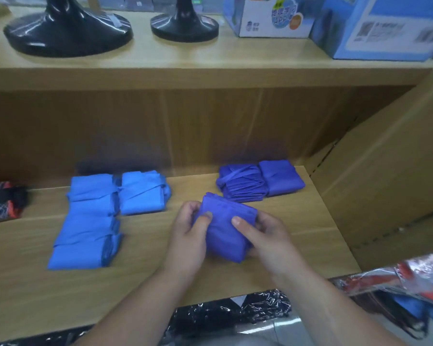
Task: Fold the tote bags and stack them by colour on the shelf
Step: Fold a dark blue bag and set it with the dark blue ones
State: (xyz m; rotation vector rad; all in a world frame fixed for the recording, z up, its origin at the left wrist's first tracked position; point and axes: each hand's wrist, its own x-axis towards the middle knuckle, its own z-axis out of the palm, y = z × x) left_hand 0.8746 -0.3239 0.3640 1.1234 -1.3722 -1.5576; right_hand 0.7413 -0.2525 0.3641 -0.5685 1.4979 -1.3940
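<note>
A folded purple tote bag is held just above the wooden shelf, gripped from both sides. My left hand clasps its left edge with the thumb on top. My right hand holds its right edge, also thumb on top. Behind it, at the back right of the shelf, lie two folded purple bags side by side. To the left lie several folded light-blue bags: a row running toward the front and one more at the back.
A black-and-red patterned item lies at the shelf's far left. The upper shelf carries two black stand bases and blue-white boxes. A wooden side panel closes the right. Plastic-wrapped goods hang at the lower right.
</note>
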